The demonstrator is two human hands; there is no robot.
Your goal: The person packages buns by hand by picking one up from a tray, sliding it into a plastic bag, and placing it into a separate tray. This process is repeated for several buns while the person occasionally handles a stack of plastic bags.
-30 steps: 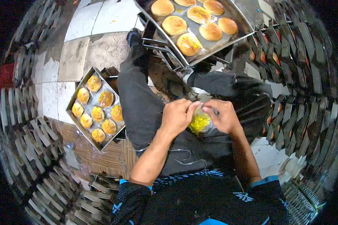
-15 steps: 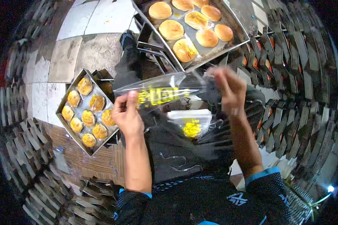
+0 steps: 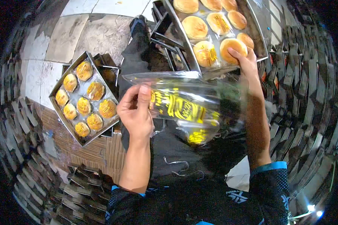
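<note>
My left hand [image 3: 135, 112] pinches one end of a clear plastic bag [image 3: 184, 103] with yellow print, stretched out to the right above my lap. The bag looks puffed and holds no bun. At the upper right, my right hand [image 3: 248, 63] has its thumb on top of a round golden bun [image 3: 233, 50] at the near side of a large metal tray [image 3: 186, 35]; its other fingers are partly hidden. Several buns lie around it, some wrapped in printed bags, such as the wrapped bun [image 3: 205, 53]. More printed bags [image 3: 197, 135] rest on my lap.
A smaller metal tray [image 3: 67, 129] of several wrapped buns stands at the left. Stacked dark trays [image 3: 294, 71] line the right side, with more stacks at the lower left. Pale floor tiles [image 3: 97, 35] show beyond my leg.
My right hand has let go of the bag and moved up to a bun in the large tray. The bag has opened wider, still held by my left hand. The view has shifted slightly.
</note>
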